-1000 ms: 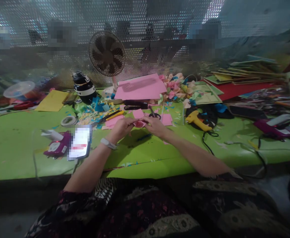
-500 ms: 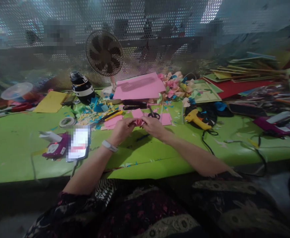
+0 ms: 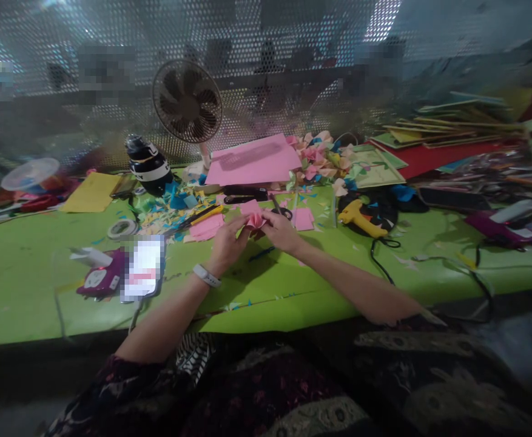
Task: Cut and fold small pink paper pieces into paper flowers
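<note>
Operator: Where is the paper, and how are the fingers set on it?

Guide: The pink folded paper (image 3: 255, 220) sits between your two hands, in front of you over the green table (image 3: 311, 285). Your left hand (image 3: 229, 240) pinches its left edge, and your right hand (image 3: 281, 232) pinches the right edge, fingers drawn together on both sides. Your palms hide the underside, so I can't tell exactly where your thumbs press.

Operator: What matters most with a hold like that?

Guide: A light, even pinch, I'd say. The middle swells into rounded, petal-like curves, and thin paper like this would likely crease if squeezed there. Put the pressure at the rim. Let one hand steady the piece while the other shapes; pulling from both sides at once could flatten the curve or tear a fold.

Operator: Anything close by to mind?

Guide: The scissors (image 3: 286, 213) lie just behind your right fingers, partly hidden by them, so don't let your knuckles push into the handles. A dark blue pen (image 3: 261, 254) lies on the table between your forearms; dip your wrists and you may knock it. Farther right, the yellow glue gun (image 3: 363, 220) trails a black cord (image 3: 381, 264) near your right forearm, so tuck that elbow in.
</note>
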A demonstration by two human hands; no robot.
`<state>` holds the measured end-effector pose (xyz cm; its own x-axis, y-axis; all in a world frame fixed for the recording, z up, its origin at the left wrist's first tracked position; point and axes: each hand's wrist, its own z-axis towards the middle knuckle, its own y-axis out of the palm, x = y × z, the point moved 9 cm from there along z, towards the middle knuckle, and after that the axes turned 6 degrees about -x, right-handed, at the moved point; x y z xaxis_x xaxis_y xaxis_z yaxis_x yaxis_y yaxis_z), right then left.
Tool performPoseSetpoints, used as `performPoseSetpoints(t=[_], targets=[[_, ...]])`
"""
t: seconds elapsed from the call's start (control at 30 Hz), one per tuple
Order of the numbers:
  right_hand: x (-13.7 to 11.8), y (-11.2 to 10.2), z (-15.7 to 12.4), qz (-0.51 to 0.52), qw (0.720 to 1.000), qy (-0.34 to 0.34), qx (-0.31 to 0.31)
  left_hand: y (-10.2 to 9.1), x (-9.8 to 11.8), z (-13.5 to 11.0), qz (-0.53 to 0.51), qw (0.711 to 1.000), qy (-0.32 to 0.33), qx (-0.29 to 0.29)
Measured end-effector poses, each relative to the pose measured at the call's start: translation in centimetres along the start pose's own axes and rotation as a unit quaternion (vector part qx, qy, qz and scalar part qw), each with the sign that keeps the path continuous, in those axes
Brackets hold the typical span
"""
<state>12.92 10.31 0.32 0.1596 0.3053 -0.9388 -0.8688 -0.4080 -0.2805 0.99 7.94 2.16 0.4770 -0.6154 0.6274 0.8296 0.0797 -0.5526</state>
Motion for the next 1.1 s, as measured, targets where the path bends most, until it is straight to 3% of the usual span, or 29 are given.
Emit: performPoseSetpoints(t=[0.2,0.4,0.57,0.73,0.87,1.0,1.1], targets=[[0.7,0.8,0.2,0.046,0.999,0.017,-0.019,1.4,-1.7,-0.7,0.030,0.997,-0.067,-0.040],[0.7,1.7,-0.1,0.063,0.996,0.030,-0.056,3.2,-1.1,-1.0,0.072,0.994,-0.017,-0.083],[-0.4,1.8,-0.2,0.045,0.991,0.045,-0.118,2.8,-0.7,-0.6,0.126,0.986,-0.006,-0.112],[-0.4,-2.2,-0.2,-0.094,0.993,0.070,0.023,0.6,-1.4,-0.1,0.144,0.985,-0.066,-0.071],[-0.7,-3.1,-0.3,-0.179,0.980,0.040,0.071,0.0,-2.2,0.0,0.149,0.982,-0.096,-0.071],[-0.3,-4.0,-0.2,-0.117,0.988,0.054,0.085,-0.6,-3.3,0.3,0.149,0.981,-0.109,-0.059],[-0.6,-6.5,-0.1,-0.076,0.987,0.043,0.138,-0.8,-3.8,0.4,0.131,0.984,-0.113,-0.047]])
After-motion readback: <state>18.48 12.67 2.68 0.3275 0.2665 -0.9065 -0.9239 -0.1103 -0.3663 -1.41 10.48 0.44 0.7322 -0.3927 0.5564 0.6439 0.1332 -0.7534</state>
